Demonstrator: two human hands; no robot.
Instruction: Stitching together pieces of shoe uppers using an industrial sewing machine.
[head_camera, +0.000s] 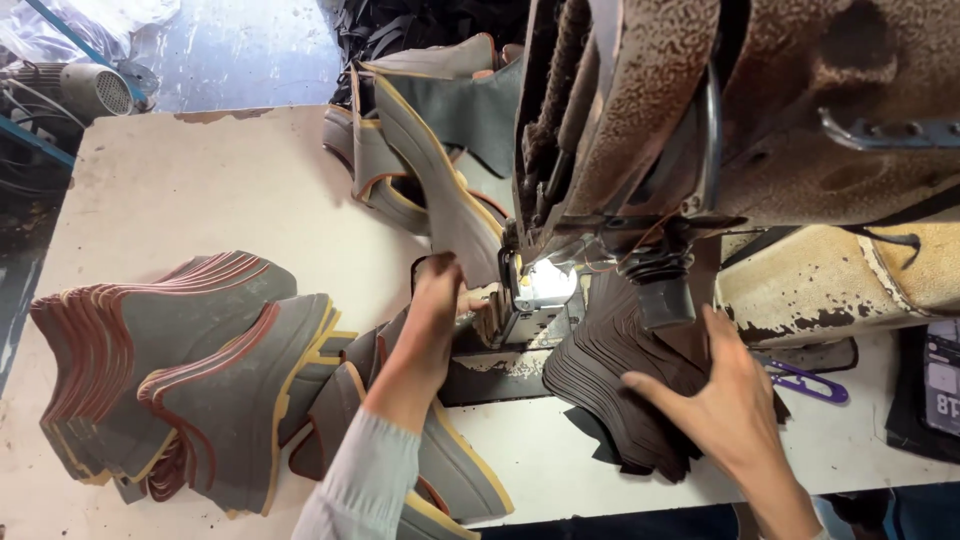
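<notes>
The left hand (437, 300) was at the needle area of the sewing machine (640, 130), its fingers curled down and pressing a grey shoe piece with yellow edging (440, 190) against the machine bed; whether it pinched the piece could not be told. That piece ran from the needle back toward the far side of the table (170, 190), touching further joined pieces behind it.

The right hand (725, 395) lay with fingers spread on a fanned stack of dark brown cut pieces (610, 370), just right of the needle and partly under the machine head.

A large fanned pile of grey pieces with red and yellow edges (170, 370) lay at the left of the table. Purple thread snips (810, 383) lay just beyond the right hand.
</notes>
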